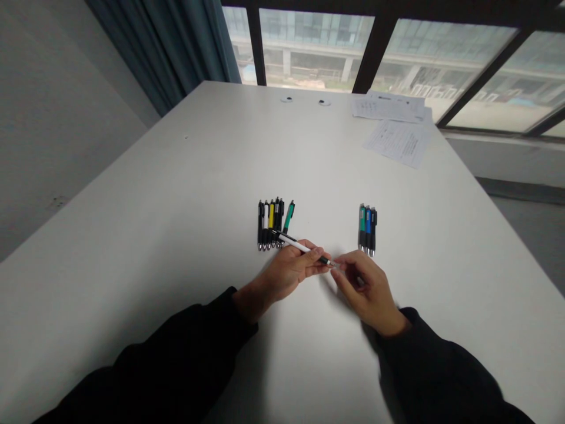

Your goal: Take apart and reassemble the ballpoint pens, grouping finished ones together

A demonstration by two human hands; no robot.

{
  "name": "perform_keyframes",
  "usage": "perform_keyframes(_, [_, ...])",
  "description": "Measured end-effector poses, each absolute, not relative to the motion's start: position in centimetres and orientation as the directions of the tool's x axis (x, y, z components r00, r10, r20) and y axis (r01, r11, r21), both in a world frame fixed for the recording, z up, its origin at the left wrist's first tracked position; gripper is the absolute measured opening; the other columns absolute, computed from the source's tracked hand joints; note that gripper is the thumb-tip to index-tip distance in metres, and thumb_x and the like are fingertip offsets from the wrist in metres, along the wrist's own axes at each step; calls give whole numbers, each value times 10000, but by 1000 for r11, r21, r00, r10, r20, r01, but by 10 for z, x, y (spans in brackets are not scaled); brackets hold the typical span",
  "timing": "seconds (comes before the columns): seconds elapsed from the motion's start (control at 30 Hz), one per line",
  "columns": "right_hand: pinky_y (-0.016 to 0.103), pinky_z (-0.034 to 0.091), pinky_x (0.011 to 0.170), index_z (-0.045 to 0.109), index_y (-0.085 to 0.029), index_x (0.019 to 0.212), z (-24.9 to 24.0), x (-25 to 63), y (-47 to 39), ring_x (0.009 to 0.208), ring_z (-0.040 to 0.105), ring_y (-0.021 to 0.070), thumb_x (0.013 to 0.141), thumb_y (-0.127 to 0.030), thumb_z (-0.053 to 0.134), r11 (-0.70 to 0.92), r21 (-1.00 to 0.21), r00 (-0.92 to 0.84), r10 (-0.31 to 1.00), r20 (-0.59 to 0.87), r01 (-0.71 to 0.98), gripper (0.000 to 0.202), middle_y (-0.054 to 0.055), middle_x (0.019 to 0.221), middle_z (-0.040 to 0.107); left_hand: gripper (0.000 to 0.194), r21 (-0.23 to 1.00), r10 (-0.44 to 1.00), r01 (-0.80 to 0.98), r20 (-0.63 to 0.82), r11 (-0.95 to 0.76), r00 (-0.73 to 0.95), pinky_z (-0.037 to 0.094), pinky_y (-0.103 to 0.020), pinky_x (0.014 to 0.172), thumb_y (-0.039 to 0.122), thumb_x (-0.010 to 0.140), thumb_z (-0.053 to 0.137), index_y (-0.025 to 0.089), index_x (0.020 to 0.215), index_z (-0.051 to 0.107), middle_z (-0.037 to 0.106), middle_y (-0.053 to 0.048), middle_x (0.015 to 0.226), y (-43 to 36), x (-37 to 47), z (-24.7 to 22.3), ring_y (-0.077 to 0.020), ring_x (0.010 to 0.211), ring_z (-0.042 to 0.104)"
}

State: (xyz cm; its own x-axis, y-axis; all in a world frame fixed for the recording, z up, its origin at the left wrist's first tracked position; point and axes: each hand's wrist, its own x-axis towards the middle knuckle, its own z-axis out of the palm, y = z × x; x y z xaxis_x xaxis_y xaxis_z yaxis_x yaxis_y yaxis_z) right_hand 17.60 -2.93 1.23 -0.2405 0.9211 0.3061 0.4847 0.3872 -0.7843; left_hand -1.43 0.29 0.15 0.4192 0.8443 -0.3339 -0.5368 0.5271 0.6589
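Observation:
My left hand (293, 268) is closed around a white pen (295, 242) with a black clip and black grip, its tip pointing right. At that tip, the thumb and forefinger of my right hand (365, 288) are pinched together. Something small and pale may be between them, too small to make out. Just beyond my left hand lies a row of several pens, among them a yellow pen (271, 217) and a tilted green pen (289, 215). Past my right hand are three pens side by side: a green pen (362, 221), a blue pen (368, 222) and a black pen (374, 227).
Everything lies on a white table (198, 194). Printed papers (397, 138) lie at its far right corner, and two small white discs with dark spots (324, 102) sit near the far edge. A blue curtain (176, 47) and windows stand behind.

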Motion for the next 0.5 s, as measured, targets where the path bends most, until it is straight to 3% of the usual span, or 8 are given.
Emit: perform_keyframes(0.5, [276,411,555,644,-207,969,7,176,-28,624,516,128,941,-185,656,442,-755,-252,897,363,485,37,10,795,580,363,681,850,-518,-342,518,399,563,-355,903,344,672,934,106,804,694,731,-60,852,3,-14,0,-167,862,696])
